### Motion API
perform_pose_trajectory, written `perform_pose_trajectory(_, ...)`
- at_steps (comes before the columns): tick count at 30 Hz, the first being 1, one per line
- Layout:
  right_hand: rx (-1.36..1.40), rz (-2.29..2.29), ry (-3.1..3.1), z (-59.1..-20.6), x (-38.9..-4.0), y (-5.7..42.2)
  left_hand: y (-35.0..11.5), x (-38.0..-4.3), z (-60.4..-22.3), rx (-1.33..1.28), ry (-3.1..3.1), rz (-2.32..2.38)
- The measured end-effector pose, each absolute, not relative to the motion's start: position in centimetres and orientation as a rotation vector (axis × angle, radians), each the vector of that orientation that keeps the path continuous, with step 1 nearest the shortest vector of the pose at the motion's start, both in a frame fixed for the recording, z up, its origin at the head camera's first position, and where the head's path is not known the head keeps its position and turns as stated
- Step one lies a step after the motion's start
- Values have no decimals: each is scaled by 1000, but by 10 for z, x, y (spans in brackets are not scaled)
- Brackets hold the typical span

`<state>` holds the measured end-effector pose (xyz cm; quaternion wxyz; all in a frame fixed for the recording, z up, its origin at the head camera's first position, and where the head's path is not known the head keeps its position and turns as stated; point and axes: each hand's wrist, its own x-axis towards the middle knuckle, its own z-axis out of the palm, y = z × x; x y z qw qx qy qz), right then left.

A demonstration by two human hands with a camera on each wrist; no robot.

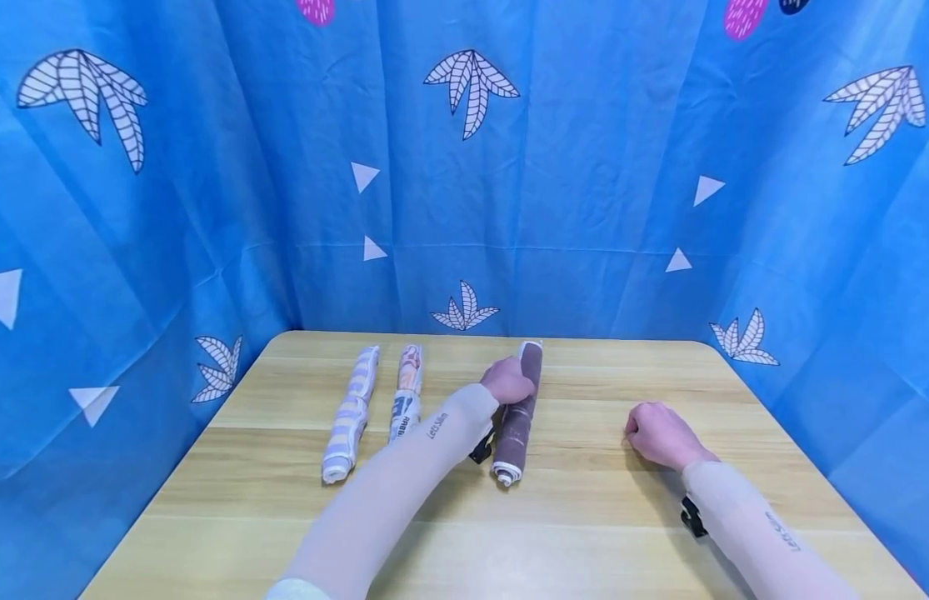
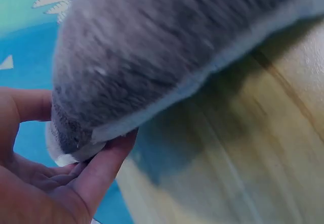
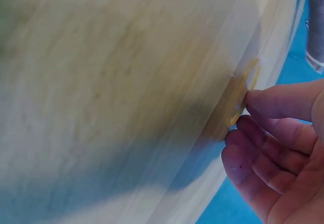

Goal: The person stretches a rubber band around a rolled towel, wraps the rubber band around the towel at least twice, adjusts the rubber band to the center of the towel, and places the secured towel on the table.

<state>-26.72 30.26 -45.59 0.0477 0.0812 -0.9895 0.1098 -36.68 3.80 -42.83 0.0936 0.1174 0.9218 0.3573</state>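
Brown roll [image 1: 517,429] lies on the bench [image 1: 599,533], just right of centre in the lower half of the head view. The left grip [image 1: 506,382] holds it near its far end, thumb and fingers on opposite sides. At the right of the frame, the right grip [image 1: 665,435] pinches a yellow loop [image 3: 243,86], apparently a rubber band; whether the loop touches the bench, I cannot tell. Left of centre lie a striped roll [image 1: 351,414] and a patterned roll [image 1: 408,377], partly hidden by a sleeve [image 1: 422,471]. The step in hand looks like readying the brown roll for banding; the next move probably calls for bringing the loop leftward and stretching it over the held end.
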Motion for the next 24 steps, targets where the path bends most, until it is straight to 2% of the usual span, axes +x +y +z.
perform_pose_trajectory(24, 281, 553, -2985, -460, -265, 309, 26, -322, -398, 658, 2622, 1282)
